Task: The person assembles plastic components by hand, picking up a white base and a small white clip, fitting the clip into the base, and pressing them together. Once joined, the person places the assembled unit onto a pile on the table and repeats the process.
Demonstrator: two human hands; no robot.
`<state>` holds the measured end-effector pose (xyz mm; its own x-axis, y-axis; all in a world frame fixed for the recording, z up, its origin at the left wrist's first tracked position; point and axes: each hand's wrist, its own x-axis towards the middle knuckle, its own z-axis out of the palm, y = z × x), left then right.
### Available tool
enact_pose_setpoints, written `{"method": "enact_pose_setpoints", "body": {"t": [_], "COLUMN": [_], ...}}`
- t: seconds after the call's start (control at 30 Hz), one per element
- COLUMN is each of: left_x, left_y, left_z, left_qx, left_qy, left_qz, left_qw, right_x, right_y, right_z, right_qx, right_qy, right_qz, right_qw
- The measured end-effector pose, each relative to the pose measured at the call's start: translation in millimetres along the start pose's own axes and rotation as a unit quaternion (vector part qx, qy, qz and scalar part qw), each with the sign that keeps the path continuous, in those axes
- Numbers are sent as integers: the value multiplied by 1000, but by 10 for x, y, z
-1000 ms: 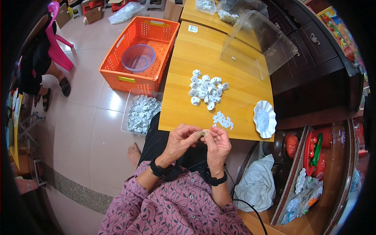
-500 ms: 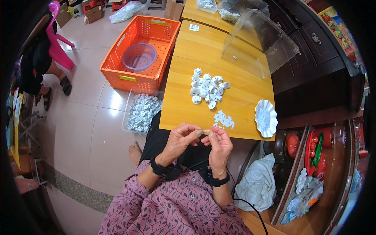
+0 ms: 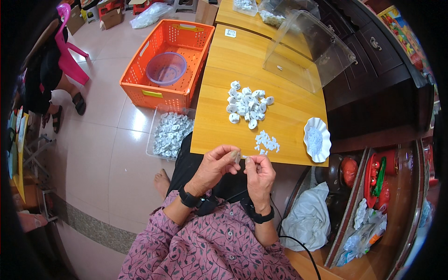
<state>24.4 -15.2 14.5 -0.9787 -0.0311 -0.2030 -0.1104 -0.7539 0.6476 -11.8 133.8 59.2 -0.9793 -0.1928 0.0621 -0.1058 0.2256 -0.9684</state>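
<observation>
My left hand (image 3: 211,169) is at the table's near edge, its thumb and forefinger pinched on a small whitish plastic part (image 3: 238,158). Just beside it, my right hand (image 3: 260,176) has thumb and fingertip pressed together on a tiny white peg (image 3: 244,157); the peg points toward the part, but I can't tell whether the two touch.

Beyond my fingers, on the yellow wooden table (image 3: 217,70), lies a loose scatter of small white plastic pieces (image 3: 266,141), and farther off a heap of white round-faced fittings (image 3: 248,106). To the right, near the table's edge, a scalloped white dish (image 3: 326,141) holds pale bluish bits. On the floor at my left, a clear plastic bin (image 3: 150,145) is filled with whitish parts, near an orange perforated crate (image 3: 142,88) with a translucent purple bowl (image 3: 164,77) inside.
</observation>
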Motion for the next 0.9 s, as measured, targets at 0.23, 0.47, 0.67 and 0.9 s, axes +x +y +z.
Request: {"method": "enact_pose_setpoints", "body": {"t": [0.23,0.47,0.67,0.9], "left_x": [3,-9,-13,-32], "left_y": [-19,-43,-55,-48], "left_z": [-50,-47,-29,-36], "left_qx": [-174,-212,-214,-203], "left_qy": [-68,-66,-72,-74], "left_qz": [6,6,18,21], "left_qw": [982,975,974,976], "right_x": [-66,-80,-96,-90], "right_y": [-179,-230,-267,-251], "right_z": [38,68,89,109], "right_qx": [-63,-103,-113,-106], "right_qy": [14,19,19,14], "right_qz": [-64,-98,-116,-128], "right_qw": [996,990,987,986]}}
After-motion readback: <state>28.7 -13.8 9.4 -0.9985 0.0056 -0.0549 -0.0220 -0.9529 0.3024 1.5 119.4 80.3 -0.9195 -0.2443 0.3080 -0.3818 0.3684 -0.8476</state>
